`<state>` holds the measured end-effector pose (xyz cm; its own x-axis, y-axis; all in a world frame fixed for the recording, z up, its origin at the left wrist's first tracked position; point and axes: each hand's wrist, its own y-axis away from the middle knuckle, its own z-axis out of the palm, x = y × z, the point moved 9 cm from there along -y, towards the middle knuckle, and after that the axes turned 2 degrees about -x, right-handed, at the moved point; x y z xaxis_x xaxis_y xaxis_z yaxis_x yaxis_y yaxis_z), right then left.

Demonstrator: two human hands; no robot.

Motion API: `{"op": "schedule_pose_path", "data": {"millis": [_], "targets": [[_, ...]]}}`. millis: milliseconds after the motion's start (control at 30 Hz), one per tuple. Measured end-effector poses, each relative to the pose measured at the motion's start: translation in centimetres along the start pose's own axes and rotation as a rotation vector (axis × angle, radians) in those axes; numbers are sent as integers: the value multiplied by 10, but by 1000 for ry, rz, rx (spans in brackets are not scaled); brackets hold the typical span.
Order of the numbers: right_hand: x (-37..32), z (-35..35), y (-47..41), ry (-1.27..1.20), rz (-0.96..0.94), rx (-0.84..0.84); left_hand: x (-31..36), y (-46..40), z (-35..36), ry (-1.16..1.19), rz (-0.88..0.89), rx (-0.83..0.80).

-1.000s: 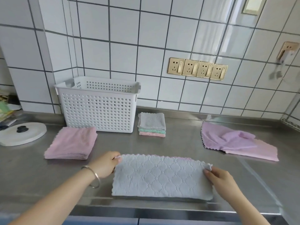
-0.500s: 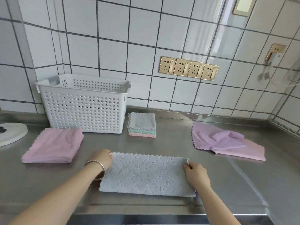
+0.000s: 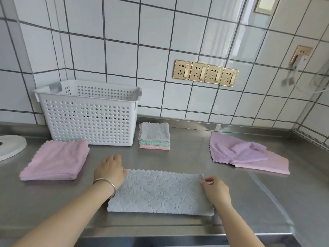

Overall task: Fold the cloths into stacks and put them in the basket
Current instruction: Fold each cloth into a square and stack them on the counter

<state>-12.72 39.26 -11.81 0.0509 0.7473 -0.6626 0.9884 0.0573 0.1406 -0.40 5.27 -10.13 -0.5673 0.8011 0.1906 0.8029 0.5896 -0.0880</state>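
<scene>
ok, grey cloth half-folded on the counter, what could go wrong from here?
1. The grey cloth lies close to the counter's front edge; the next fold might drag it off.
2. Only the right hand pinches a corner; the left hand rests at the edge, so layers may skew.

White tiled wall [image 3: 121,56] with dark grout; four gold sockets [image 3: 205,73] in a row; stainless steel counter [image 3: 213,227] below; daylight sheen on tiles.

Grey diamond-patterned cloth [image 3: 160,192] near; pink folded cloth [image 3: 55,160] left; grey, mint and pink stack [image 3: 154,137] far; lilac cloth [image 3: 236,150] over pink right; white perforated basket [image 3: 89,118]; steel-grey tabletop [image 3: 284,202].
</scene>
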Motion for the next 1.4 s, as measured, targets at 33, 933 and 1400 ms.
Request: {"op": "schedule_pose_path", "data": {"millis": [33,933,1400], "targets": [[1,-1,3,-28,7,-15,14,6,-7,-15,80,37],[-1,-6,63,255,-220,274,133,45,49,-15,464,-245],[16,1,49,13,-91,166,142,-6,53,323,199,-117]]}}
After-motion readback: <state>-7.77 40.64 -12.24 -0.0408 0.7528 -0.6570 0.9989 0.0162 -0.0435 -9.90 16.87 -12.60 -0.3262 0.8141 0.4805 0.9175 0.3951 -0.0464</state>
